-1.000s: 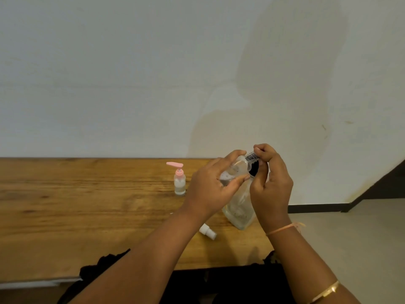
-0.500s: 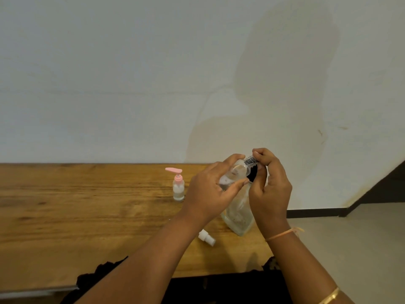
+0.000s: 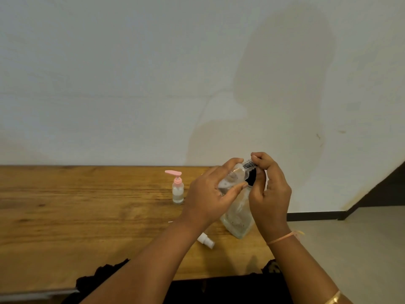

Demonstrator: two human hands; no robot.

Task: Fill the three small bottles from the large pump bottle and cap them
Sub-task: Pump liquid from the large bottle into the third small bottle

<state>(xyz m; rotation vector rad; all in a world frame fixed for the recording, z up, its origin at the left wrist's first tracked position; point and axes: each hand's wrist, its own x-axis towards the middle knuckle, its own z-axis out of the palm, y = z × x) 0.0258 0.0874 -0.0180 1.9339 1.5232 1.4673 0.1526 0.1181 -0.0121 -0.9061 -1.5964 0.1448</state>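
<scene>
Right of centre, a small clear bottle (image 3: 232,179) is held tilted in the left hand (image 3: 208,196), fingers curled round it, with a bit of clear liquid seen inside. Its ribbed neck end is pinched by the right hand (image 3: 270,194). Just below, the large bottle (image 3: 237,220) is stood on the wooden table (image 3: 87,216), contents hard to make out tbh. Left of the hands, a pink-pump bottle (image 3: 178,191) is parked upright, clear liquid in it. Counted: two small bottles, one large, and one loose white cap (image 3: 206,240) laid sideways lower down.
</scene>
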